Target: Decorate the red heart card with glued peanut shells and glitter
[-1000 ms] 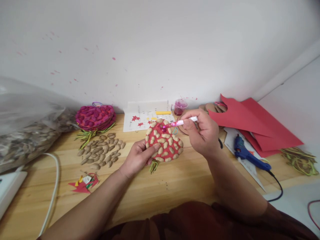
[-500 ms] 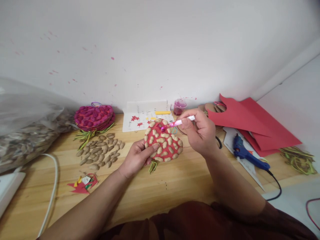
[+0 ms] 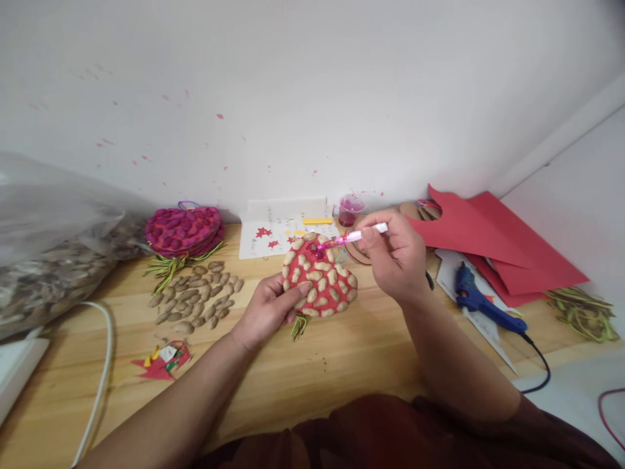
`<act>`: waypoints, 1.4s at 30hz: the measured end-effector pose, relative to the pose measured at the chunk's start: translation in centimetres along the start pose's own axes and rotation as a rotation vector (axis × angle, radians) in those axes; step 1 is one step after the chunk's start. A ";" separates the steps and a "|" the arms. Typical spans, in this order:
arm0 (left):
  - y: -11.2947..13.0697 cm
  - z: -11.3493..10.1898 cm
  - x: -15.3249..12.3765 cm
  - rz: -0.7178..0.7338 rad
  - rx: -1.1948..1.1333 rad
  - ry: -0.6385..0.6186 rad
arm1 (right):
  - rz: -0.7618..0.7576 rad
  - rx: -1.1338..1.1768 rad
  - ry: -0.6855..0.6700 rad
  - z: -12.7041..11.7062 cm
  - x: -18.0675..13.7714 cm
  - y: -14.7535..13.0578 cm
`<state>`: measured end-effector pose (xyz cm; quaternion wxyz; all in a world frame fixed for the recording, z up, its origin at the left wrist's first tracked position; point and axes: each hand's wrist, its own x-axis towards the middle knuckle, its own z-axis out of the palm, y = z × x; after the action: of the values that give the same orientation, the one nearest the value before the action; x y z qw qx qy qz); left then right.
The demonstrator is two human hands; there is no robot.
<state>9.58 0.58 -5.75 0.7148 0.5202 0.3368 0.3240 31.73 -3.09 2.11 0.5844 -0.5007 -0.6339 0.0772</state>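
A red strawberry-shaped craft piece [image 3: 319,279] covered with peanut shells lies on the wooden table [image 3: 322,365]. My left hand [image 3: 271,306] grips its lower left edge, thumb on top. My right hand [image 3: 393,257] pinches a white-handled paintbrush [image 3: 359,235] whose pink tip touches the upper part of the piece, where one shell is painted magenta. Green strips stick out under the piece near my left hand.
Loose peanut shells [image 3: 198,299] and a magenta painted stack [image 3: 184,228] lie left. A pink paint cup [image 3: 350,209] and star sheet [image 3: 283,231] stand behind. A blue glue gun [image 3: 481,303] and red paper sheets [image 3: 493,241] are right. A plastic bag [image 3: 49,241] fills the far left.
My right hand has shifted slightly up and to the right with the brush, its tip staying on the piece's upper part. My left hand holds still.
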 end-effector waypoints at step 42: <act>1.5 0.9 -0.7 0.063 0.150 0.009 | -0.038 -0.002 -0.006 -0.1 0.0 0.0</act>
<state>9.79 -0.07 -4.02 0.6616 0.5812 0.3470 0.3226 31.81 -3.16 2.16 0.5835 -0.4890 -0.6449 0.0670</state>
